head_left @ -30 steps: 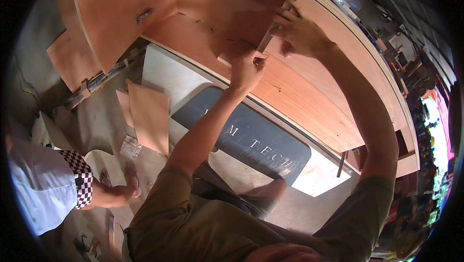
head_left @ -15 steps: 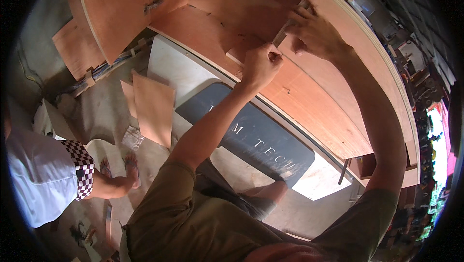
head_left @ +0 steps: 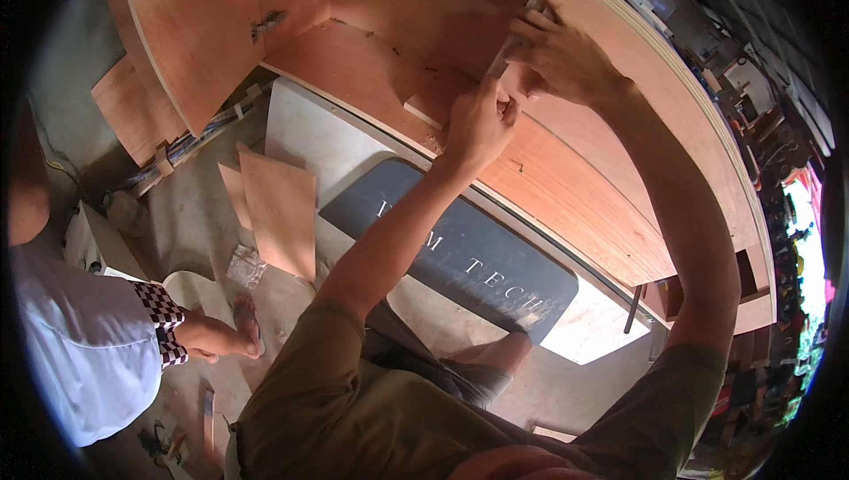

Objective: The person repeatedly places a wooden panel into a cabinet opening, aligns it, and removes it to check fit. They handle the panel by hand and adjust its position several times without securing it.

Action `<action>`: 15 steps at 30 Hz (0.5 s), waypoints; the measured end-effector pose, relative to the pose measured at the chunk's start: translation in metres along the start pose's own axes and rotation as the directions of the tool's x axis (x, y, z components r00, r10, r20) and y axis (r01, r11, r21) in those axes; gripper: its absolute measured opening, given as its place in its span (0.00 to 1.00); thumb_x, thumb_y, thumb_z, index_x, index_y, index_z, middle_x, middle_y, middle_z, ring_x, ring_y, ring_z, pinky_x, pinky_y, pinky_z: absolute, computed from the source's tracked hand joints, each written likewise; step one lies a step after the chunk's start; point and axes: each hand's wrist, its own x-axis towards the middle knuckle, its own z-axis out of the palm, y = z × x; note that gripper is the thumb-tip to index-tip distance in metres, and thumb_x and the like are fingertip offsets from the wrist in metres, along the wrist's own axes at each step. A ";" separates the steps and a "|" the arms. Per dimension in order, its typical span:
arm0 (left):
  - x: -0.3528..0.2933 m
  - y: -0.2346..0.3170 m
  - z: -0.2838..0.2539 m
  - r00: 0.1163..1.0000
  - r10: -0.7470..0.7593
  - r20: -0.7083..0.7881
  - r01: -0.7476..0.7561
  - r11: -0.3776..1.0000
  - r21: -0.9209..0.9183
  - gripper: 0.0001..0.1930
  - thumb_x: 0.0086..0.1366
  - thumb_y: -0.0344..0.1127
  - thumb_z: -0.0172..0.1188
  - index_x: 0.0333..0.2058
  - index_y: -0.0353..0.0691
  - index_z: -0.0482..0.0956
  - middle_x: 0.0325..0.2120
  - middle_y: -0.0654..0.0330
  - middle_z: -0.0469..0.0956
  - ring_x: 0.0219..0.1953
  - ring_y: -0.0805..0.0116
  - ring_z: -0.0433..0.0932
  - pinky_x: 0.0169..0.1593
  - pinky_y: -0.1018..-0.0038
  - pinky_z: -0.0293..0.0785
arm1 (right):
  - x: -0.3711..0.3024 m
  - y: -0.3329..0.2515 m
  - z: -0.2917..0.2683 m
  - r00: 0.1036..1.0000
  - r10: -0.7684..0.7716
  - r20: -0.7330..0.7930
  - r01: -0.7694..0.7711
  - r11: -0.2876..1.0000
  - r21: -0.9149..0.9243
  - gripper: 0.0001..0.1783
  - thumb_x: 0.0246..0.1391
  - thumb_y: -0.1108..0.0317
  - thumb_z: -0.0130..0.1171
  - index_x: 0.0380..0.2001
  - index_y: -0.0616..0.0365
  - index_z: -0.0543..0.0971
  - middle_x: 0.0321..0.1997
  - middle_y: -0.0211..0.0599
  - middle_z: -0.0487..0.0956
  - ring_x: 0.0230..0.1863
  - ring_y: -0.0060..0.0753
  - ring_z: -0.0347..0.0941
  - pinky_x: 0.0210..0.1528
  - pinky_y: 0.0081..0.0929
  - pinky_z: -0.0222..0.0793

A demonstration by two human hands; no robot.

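A narrow greyish wooden strip [head_left: 500,59] runs along the front upright edge of a reddish plywood cabinet [head_left: 584,215]. My left hand [head_left: 482,124] is closed at the strip's lower end, thumb and fingers pinched together there. Higher up, my right hand [head_left: 566,57] curls over the strip, its fingers reaching across to the far side. Parts of the strip are hidden behind my fingers. Just left of my left hand, a small flat wood piece [head_left: 424,114] lies on the cabinet's bottom board, inside the open compartment.
An open cabinet door [head_left: 190,33] with metal hinges stands at the left. Below the cabinet is a white board with a dark lettered panel [head_left: 354,201]. Loose plywood pieces [head_left: 279,215] lean there. Another person [head_left: 88,347] is at the lower left. A dark rod [head_left: 633,310] juts from the cabinet.
My view has shifted slightly. Both hands stay at the strip, with the right fingers a little lower and closer to my left hand. The other person's legs have moved.
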 end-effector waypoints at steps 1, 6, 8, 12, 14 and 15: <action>-0.003 0.001 -0.001 1.000 -0.013 0.014 0.014 0.999 -0.048 0.13 0.63 0.32 0.71 0.37 0.35 0.75 0.27 0.53 0.84 0.31 0.61 0.87 0.36 0.66 0.82 | 0.000 -0.001 -0.001 1.000 0.007 0.005 -0.007 1.000 -0.015 0.28 0.37 0.51 0.78 0.46 0.38 0.85 0.58 0.27 0.75 0.70 0.32 0.63 0.83 0.48 0.36; -0.013 -0.003 -0.003 0.999 -0.033 -0.012 0.032 0.994 -0.107 0.12 0.63 0.33 0.73 0.36 0.34 0.78 0.29 0.54 0.86 0.32 0.63 0.87 0.37 0.67 0.83 | -0.001 -0.006 -0.004 1.000 0.003 0.012 -0.003 0.999 -0.041 0.30 0.37 0.52 0.78 0.48 0.38 0.85 0.62 0.28 0.74 0.71 0.33 0.62 0.84 0.50 0.35; -0.015 -0.007 -0.001 0.999 -0.038 -0.018 0.036 0.994 -0.106 0.11 0.63 0.33 0.72 0.35 0.34 0.79 0.30 0.53 0.86 0.32 0.64 0.87 0.38 0.68 0.83 | -0.003 -0.006 0.002 1.000 -0.003 -0.019 0.002 0.997 -0.074 0.29 0.38 0.48 0.75 0.48 0.38 0.85 0.63 0.25 0.74 0.71 0.31 0.62 0.83 0.50 0.33; -0.016 -0.015 0.007 0.999 0.017 -0.036 -0.019 0.998 -0.052 0.09 0.63 0.32 0.72 0.33 0.34 0.81 0.30 0.52 0.86 0.32 0.63 0.88 0.36 0.69 0.83 | 0.000 -0.004 -0.001 1.000 -0.009 -0.016 0.008 0.995 -0.104 0.29 0.39 0.46 0.74 0.48 0.38 0.85 0.63 0.23 0.74 0.72 0.32 0.60 0.84 0.50 0.32; -0.015 -0.016 0.009 0.996 0.047 -0.070 -0.048 0.999 -0.007 0.08 0.62 0.31 0.71 0.32 0.35 0.81 0.29 0.52 0.85 0.31 0.62 0.87 0.35 0.69 0.82 | 0.001 -0.005 -0.009 1.000 -0.011 0.019 0.013 0.991 -0.132 0.29 0.39 0.46 0.74 0.48 0.38 0.85 0.62 0.23 0.74 0.73 0.33 0.59 0.84 0.51 0.31; -0.016 -0.016 0.010 0.993 0.063 -0.100 -0.062 0.998 0.014 0.08 0.62 0.30 0.71 0.31 0.35 0.80 0.28 0.52 0.85 0.30 0.62 0.86 0.34 0.69 0.82 | 0.002 -0.006 -0.011 0.999 -0.010 0.034 0.015 0.989 -0.145 0.29 0.39 0.46 0.74 0.48 0.38 0.86 0.62 0.23 0.74 0.74 0.33 0.59 0.84 0.51 0.31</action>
